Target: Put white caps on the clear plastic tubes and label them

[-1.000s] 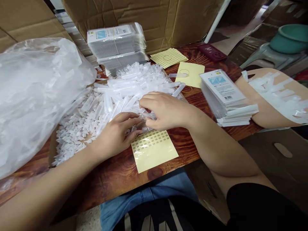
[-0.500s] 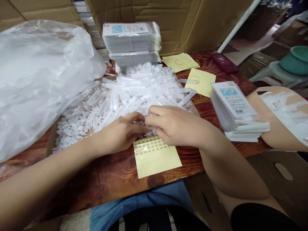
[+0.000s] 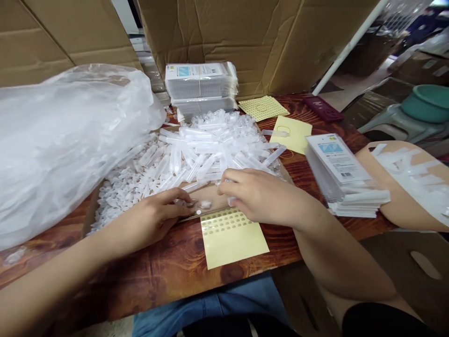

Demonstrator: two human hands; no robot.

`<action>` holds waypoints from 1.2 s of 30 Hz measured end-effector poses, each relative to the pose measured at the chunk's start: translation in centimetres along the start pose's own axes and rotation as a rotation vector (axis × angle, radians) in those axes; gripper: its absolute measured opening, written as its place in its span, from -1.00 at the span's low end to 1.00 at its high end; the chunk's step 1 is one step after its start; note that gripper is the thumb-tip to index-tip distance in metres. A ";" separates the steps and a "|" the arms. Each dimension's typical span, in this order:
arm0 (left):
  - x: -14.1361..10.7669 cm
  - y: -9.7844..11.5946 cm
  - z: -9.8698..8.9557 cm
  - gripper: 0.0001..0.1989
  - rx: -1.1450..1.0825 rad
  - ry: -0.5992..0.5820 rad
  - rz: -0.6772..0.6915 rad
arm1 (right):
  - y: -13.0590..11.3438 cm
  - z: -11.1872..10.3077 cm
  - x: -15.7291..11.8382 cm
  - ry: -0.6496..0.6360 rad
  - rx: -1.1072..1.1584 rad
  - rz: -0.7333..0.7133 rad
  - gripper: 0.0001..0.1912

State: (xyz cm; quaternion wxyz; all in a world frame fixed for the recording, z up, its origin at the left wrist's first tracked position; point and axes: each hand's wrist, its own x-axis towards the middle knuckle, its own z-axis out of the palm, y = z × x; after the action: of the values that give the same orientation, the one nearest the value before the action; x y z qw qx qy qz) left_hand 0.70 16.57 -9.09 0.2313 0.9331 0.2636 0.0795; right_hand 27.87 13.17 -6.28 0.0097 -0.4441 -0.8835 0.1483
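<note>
My left hand [image 3: 157, 213] is at the front edge of a shallow cardboard tray [image 3: 215, 194], its thumb and fingers closed on a small clear plastic piece [image 3: 181, 202]. Across from it, my right hand [image 3: 257, 194] has curled fingers around a translucent plastic piece [image 3: 230, 201], mostly hidden by the hand. Between the hands lie a small clear cap-like piece [image 3: 205, 204] and a tiny white disc [image 3: 199, 212]. Behind them is a heap of translucent plastic tubes [image 3: 210, 145]. A yellow sticker sheet [image 3: 235, 241] with rows of small round stickers lies just in front.
Small white plastic parts [image 3: 122, 192] fill the tray's left side, beside a large plastic bag [image 3: 70, 140]. Bundled packages [image 3: 199, 86] stand behind; another package stack [image 3: 338, 173] is at right, near a tan container [image 3: 372, 164] of white pieces. More yellow sheets [image 3: 298, 135] lie farther back.
My hands were together over the tray's front edge; now they are apart, the left having moved left. The cap-like piece and white disc show between them. The view has shifted slightly.
</note>
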 end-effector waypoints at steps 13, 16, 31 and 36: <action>3.5 1.4 1.7 -0.70 0.006 0.104 0.142 | 0.6 0.4 0.2 0.045 -0.003 0.004 -0.72; 4.3 1.1 1.9 -0.68 -0.088 0.022 0.158 | 0.6 0.3 0.2 0.038 0.013 0.006 -0.71; -0.2 -1.7 -1.0 -0.70 -0.061 -0.035 -0.008 | 0.3 0.1 -0.1 0.040 -0.063 0.002 -0.78; -2.4 -2.6 -1.1 -0.75 -0.053 0.020 -0.050 | 0.3 0.8 0.1 0.075 -0.052 -0.025 -0.73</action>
State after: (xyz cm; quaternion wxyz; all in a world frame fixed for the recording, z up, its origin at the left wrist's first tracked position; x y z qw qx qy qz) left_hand -2.83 17.70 -9.40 0.2553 0.9189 0.2869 0.0899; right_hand 27.95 13.25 -7.15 0.0332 -0.4382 -0.8917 0.1087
